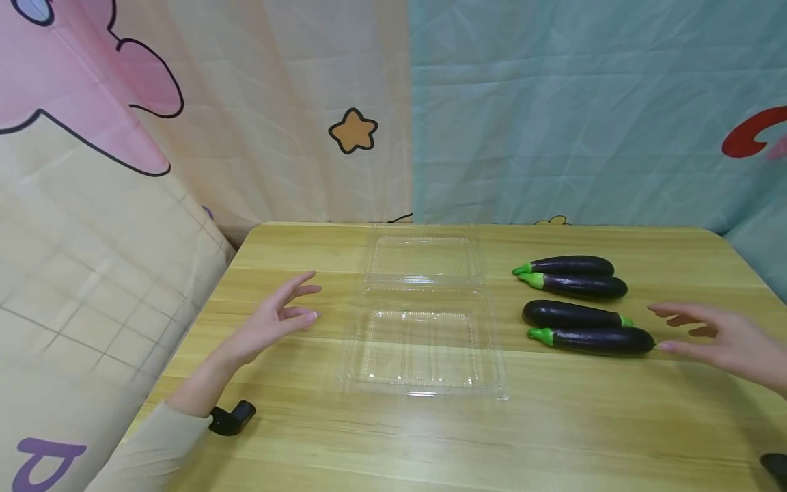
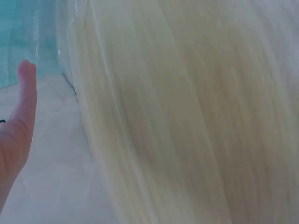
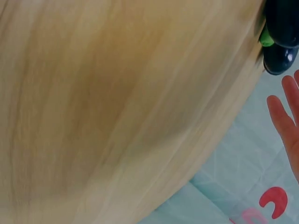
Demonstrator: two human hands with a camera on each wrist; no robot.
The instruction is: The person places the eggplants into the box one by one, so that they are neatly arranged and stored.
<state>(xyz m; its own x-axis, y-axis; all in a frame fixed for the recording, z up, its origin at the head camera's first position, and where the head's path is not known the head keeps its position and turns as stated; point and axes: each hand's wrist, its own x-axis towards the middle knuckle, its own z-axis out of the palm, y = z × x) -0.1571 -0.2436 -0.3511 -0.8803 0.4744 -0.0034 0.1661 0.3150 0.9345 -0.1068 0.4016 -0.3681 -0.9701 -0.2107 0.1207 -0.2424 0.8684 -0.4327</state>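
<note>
My left hand is held over the left part of the table, left of a clear plastic clamshell box, with fingers loosely spread and nothing in them. The box lies with its lid folded back behind it. To the right of the box lie several dark eggplants: one at the back, one just in front of it, a third whose green stem points right, and the nearest. My right hand hovers by the nearest eggplant's right end, fingers relaxed, thumb tip right beside it.
A wood-grain table carries everything. Printed curtains hang behind its far edge and along the left side. A black wrist mount sits at the left wrist, and another dark piece shows at the right edge.
</note>
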